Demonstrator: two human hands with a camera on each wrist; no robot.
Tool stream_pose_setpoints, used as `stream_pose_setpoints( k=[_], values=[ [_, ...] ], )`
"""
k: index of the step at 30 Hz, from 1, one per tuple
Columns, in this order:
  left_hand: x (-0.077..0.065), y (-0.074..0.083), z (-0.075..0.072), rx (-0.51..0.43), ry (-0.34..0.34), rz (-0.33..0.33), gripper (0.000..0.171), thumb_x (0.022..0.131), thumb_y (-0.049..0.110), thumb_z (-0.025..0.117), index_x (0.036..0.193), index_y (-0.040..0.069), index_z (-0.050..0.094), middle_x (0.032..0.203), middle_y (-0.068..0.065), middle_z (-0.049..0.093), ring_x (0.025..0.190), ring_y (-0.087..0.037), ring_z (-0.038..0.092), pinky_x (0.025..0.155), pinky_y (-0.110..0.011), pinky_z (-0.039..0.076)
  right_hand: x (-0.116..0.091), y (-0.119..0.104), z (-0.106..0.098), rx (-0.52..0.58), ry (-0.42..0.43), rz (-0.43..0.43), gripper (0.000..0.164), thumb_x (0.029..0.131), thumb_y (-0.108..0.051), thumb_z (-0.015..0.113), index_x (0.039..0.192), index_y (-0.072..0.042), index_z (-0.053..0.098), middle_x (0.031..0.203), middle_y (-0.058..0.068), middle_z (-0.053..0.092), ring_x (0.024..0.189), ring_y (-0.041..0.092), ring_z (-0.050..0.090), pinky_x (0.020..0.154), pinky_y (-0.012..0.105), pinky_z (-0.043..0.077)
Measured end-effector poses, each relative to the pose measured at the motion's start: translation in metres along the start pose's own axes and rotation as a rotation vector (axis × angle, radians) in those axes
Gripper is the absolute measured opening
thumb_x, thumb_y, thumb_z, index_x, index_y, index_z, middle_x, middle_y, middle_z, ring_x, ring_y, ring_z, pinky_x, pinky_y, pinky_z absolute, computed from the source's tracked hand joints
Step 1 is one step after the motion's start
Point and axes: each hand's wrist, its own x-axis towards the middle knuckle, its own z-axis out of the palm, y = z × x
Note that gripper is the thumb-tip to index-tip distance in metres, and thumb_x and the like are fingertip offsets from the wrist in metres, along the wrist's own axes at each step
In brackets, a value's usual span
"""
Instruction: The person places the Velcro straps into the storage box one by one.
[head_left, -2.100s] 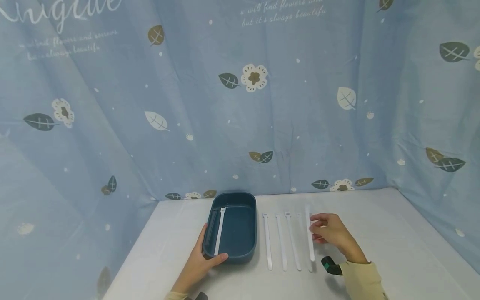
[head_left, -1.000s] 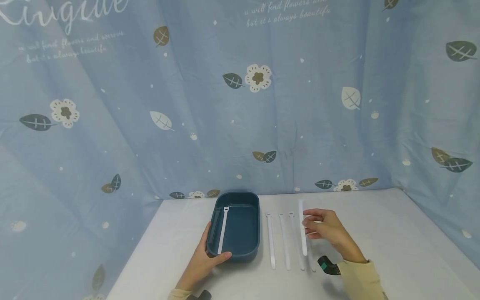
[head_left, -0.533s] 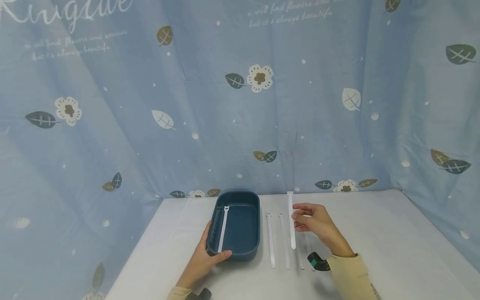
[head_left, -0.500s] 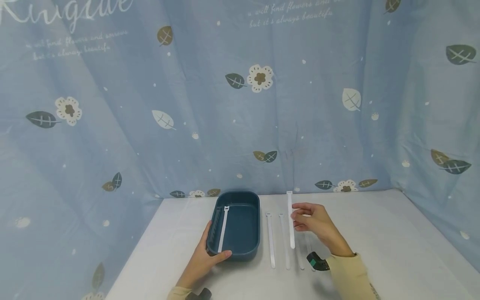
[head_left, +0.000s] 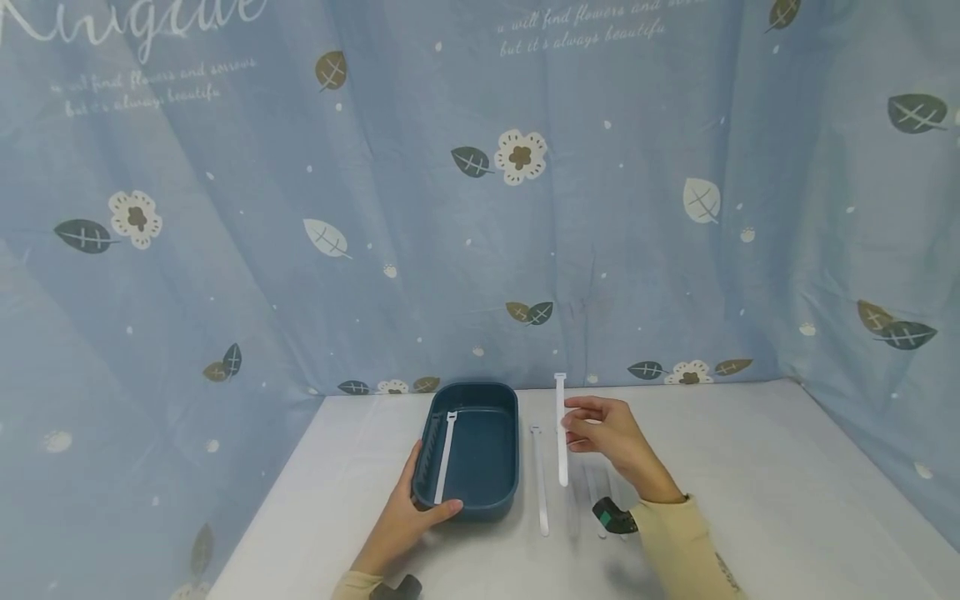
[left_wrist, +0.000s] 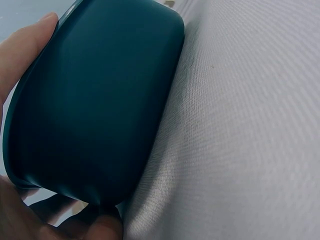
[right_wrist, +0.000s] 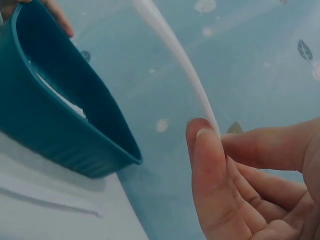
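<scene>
My right hand (head_left: 609, 433) pinches a white strap (head_left: 562, 463) near its middle above the tabletop (head_left: 750, 483), seemingly for balance, while my left hand (head_left: 405, 523) grips the blue tray (head_left: 487, 512), likely to steady it; another strap (head_left: 446, 458) lies inside.

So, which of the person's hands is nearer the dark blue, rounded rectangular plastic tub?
Left. The left hand grips the tub at its near left corner; the right hand is beyond the tub's right side, pinching a thin white plastic strip.
</scene>
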Motion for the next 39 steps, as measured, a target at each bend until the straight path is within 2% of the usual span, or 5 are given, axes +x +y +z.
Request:
stream_pose_setpoints(
  k=[14,23,30,34,39],
  values=[
    [0.001,-0.001,0.000,0.009,0.007,-0.005,0.120,0.081,0.032,0.089,0.168,0.023,0.008,0.174,-0.017,0.016,0.158,-0.047,0.022,0.123,-0.071,0.023,0.006,-0.008,0.022,0.075,-0.021,-0.012,0.039,0.097,-0.002,0.067,0.134,0.009,0.061,0.101,0.014,0.070,0.074,0.014,0.071,0.071,0.026,0.065],
    [0.001,-0.001,0.001,0.015,0.008,-0.007,0.119,0.081,0.034,0.089,0.168,0.027,0.008,0.174,-0.017,0.015,0.158,-0.047,0.023,0.123,-0.071,0.025,0.013,-0.010,0.039,0.105,-0.014,0.004,0.036,0.095,0.001,0.067,0.130,0.008,0.064,0.096,0.013,0.070,0.070,0.015,0.070,0.068,0.027,0.065],
    [0.002,0.000,-0.001,0.009,0.002,0.002,0.119,0.081,0.034,0.088,0.168,0.027,0.007,0.174,-0.017,0.015,0.157,-0.047,0.024,0.123,-0.070,0.026,0.018,-0.009,0.052,0.120,-0.043,-0.033,0.037,0.095,0.000,0.067,0.131,0.011,0.063,0.098,0.016,0.071,0.069,0.013,0.071,0.068,0.028,0.065],
    [0.002,-0.001,0.000,0.007,0.005,0.002,0.120,0.081,0.033,0.088,0.168,0.024,0.007,0.174,-0.017,0.015,0.157,-0.048,0.024,0.123,-0.070,0.026,0.021,-0.007,0.060,0.116,-0.040,-0.020,0.035,0.095,-0.001,0.068,0.129,0.008,0.065,0.097,0.014,0.070,0.069,0.013,0.072,0.068,0.029,0.065],
    [0.002,-0.003,0.001,-0.002,0.010,0.001,0.120,0.081,0.032,0.089,0.168,0.020,0.007,0.174,-0.017,0.016,0.157,-0.047,0.026,0.123,-0.069,0.027,0.019,-0.009,0.068,0.125,-0.050,-0.014,0.034,0.096,-0.002,0.068,0.128,0.009,0.065,0.100,0.019,0.069,0.069,0.014,0.072,0.069,0.032,0.066]
  ],
)
